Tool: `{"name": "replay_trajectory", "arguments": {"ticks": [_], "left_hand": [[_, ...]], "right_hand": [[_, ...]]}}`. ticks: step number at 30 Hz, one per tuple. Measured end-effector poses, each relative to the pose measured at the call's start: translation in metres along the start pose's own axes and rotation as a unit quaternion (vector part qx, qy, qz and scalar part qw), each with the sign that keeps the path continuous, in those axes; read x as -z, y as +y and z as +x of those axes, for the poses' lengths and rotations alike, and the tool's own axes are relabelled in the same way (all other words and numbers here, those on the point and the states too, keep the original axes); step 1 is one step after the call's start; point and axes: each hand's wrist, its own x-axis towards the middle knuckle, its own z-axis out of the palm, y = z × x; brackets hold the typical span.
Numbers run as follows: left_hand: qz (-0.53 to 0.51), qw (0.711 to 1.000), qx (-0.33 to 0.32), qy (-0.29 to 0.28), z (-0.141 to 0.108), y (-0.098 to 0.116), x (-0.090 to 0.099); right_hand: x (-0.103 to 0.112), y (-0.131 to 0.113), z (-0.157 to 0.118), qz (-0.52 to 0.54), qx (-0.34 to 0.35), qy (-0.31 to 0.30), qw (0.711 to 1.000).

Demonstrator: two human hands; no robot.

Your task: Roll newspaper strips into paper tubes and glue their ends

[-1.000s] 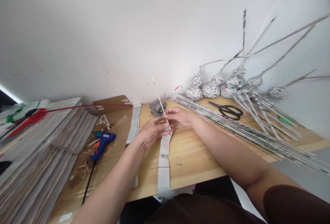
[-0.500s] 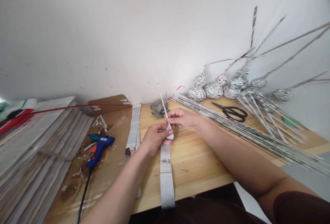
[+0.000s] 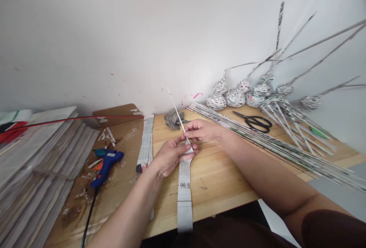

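Over the middle of the wooden table, both hands are closed on one newspaper strip. Its upper end is rolled into a thin paper tube that points up and to the left. My right hand pinches this tube near its base. Just below, my left hand grips the strip where the flat paper folds into the roll, thumb on top. The flat part hangs down toward me and over the table's front edge. Behind the tube lies a crumpled grey cloth.
Left are a blue glue gun on stained cardboard, a stack of newspaper and more strips. Right are black scissors, a bundle of paper tubes and several woven paper gourds against the wall.
The tube's tip leans slightly further left, and the strip's flat part has slid a little lower. My left fingers have shifted at the fold. The whole view has moved slightly.
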Motion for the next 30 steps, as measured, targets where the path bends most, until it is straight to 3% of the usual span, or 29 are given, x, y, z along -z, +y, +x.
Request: {"name": "replay_trajectory", "arguments": {"ticks": [15, 30], "left_hand": [[0.080, 0.995, -0.010, 0.066, 0.003, -0.005, 0.000], [0.095, 0.994, -0.017, 0.059, 0.000, -0.007, -0.005]], "right_hand": [[0.000, -0.007, -0.004, -0.036, 0.017, 0.005, 0.999], [0.002, -0.008, -0.007, -0.018, -0.003, 0.021, 1.000]]}}
